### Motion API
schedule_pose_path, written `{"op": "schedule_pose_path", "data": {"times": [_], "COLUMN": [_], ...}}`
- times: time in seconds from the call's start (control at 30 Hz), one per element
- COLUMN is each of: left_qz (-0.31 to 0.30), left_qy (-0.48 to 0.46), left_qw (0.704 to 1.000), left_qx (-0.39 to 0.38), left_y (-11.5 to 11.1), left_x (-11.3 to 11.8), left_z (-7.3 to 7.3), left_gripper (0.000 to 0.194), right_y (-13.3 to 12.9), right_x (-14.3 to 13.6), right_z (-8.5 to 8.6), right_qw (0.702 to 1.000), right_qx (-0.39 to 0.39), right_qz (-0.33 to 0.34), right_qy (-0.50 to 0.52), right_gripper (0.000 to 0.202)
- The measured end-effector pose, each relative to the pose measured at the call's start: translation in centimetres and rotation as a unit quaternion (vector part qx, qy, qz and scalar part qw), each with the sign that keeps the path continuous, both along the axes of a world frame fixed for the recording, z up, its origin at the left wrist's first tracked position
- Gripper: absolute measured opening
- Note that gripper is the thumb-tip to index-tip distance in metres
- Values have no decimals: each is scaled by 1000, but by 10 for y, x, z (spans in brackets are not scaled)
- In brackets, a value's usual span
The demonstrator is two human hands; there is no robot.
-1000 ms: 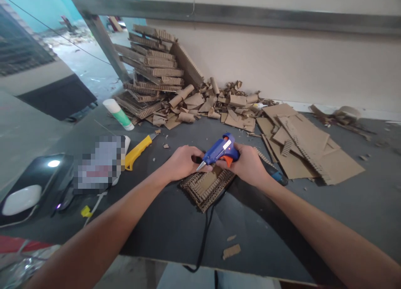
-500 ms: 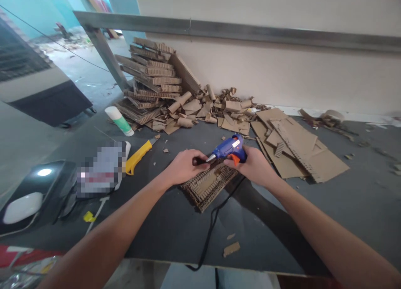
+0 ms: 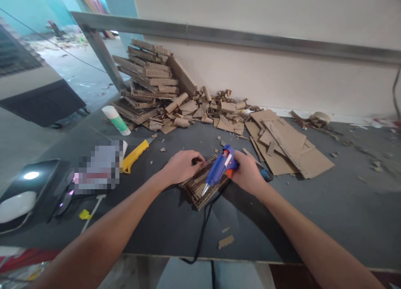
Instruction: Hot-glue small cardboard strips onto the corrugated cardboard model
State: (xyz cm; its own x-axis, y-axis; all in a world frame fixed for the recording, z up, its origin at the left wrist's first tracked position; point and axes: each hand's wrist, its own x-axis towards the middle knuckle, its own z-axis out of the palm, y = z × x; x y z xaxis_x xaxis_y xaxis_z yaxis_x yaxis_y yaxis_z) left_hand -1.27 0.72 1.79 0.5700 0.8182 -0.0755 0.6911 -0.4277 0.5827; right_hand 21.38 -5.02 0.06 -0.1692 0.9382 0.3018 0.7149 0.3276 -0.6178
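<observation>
My right hand (image 3: 249, 174) is wrapped round the handle of a blue glue gun (image 3: 221, 166) with an orange trigger. Its metal nozzle points down and left, over the near part of a small rectangular cardboard piece (image 3: 198, 202). That piece has raised corrugated strips along its edges and lies flat on the dark table. At its far left side, my left hand (image 3: 183, 167) holds the edge with thumb and curled fingers. A black cord (image 3: 202, 239) runs from near the piece to the table's front edge.
To the left lie a yellow utility knife (image 3: 136, 155), a white and green tube (image 3: 116, 120) and a blurred-out object (image 3: 100, 166). Stacked corrugated cardboard panels (image 3: 159, 80) and scraps stand at the back. Flat cardboard sheets (image 3: 316, 159) lie at the right.
The glue gun has swung from pointing left near my left hand to pointing down at the cardboard piece's near part. My left hand stays at the piece's far left side.
</observation>
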Motion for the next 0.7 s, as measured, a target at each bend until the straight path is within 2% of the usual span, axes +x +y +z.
{"op": "schedule_pose_path", "data": {"times": [0.17,0.23,0.4,0.7], "left_qz": [-11,-22,-21,-18], "left_qy": [-10,-13,-15,-36], "left_qw": [1000,1000,999,999], "left_qx": [-16,-14,-28,-22], "left_y": [3,4,6,-1], "left_x": [0,-1,-1,-2], "left_z": [-2,-2,-3,-2], "left_gripper": [31,30,29,23], "right_y": [2,3,2,-3], "right_x": [-6,-6,-8,-17], "right_z": [-2,-2,-3,-2], "right_qw": [990,985,985,993], "right_qx": [44,62,84,64], "right_qz": [125,150,146,90], "right_qy": [-43,-58,-22,-51], "right_gripper": [27,31,28,20]}}
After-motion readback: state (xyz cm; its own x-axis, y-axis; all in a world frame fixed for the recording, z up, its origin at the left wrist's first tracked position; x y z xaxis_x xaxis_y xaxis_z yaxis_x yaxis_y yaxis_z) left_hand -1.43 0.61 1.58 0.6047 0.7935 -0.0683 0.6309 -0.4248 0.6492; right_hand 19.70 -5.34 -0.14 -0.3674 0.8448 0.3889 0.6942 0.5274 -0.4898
